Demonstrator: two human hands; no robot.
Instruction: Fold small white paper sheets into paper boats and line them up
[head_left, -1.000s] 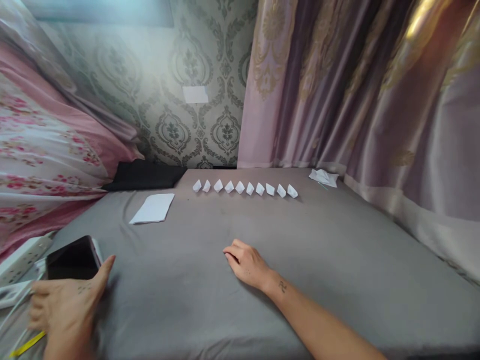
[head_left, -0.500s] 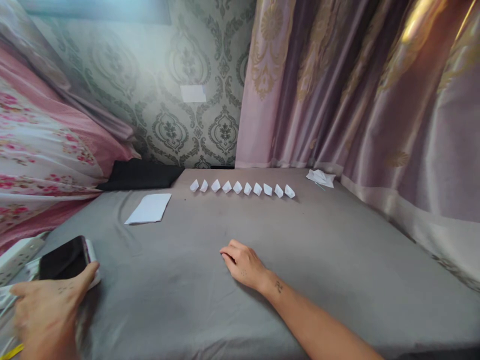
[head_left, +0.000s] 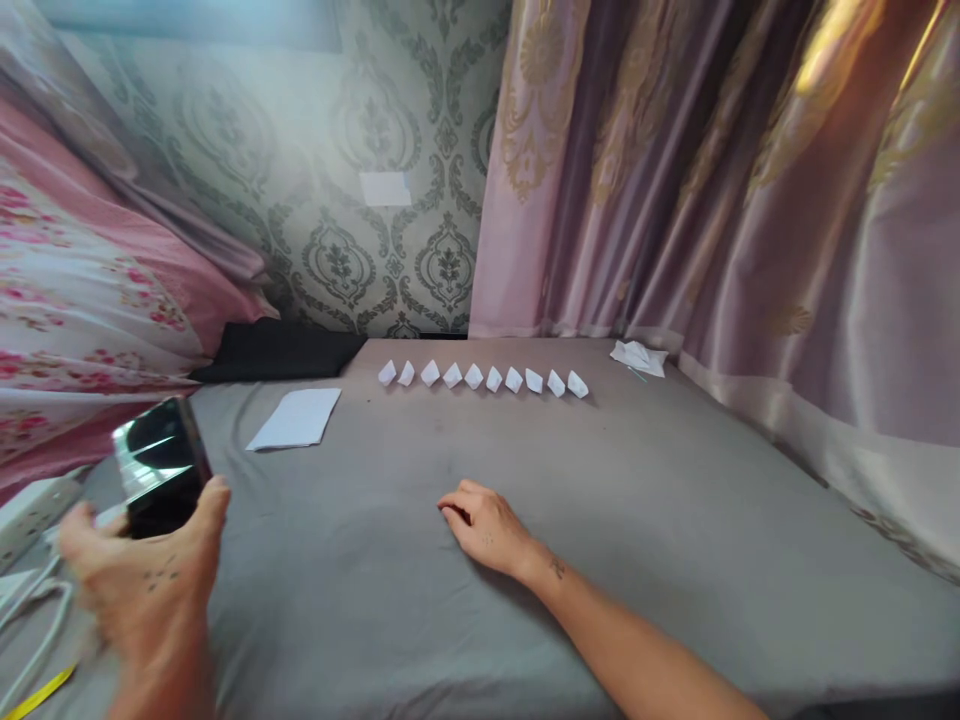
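Observation:
My left hand (head_left: 146, 575) grips a black smartphone (head_left: 159, 462) and holds it tilted up off the grey bedsheet (head_left: 637, 520) at the lower left. My right hand (head_left: 487, 525) rests on the sheet in the middle, fingers curled loosely under, nothing visible in it. Beyond it, a row of several small white folded paper boats (head_left: 484, 378) stands in a line near the wall. A flat sheet of white paper (head_left: 294, 418) lies to the left of the row.
A crumpled white paper (head_left: 639, 357) lies at the back right by the pink curtain (head_left: 675, 180). A white power strip (head_left: 30, 505) and cable (head_left: 34, 640) lie at the far left, beside a floral pink blanket (head_left: 82, 280). A black cloth (head_left: 277, 352) sits by the wall.
My left hand closed on the phone and lifted it off the bed, tilting its screen upward. My right hand stayed where it was.

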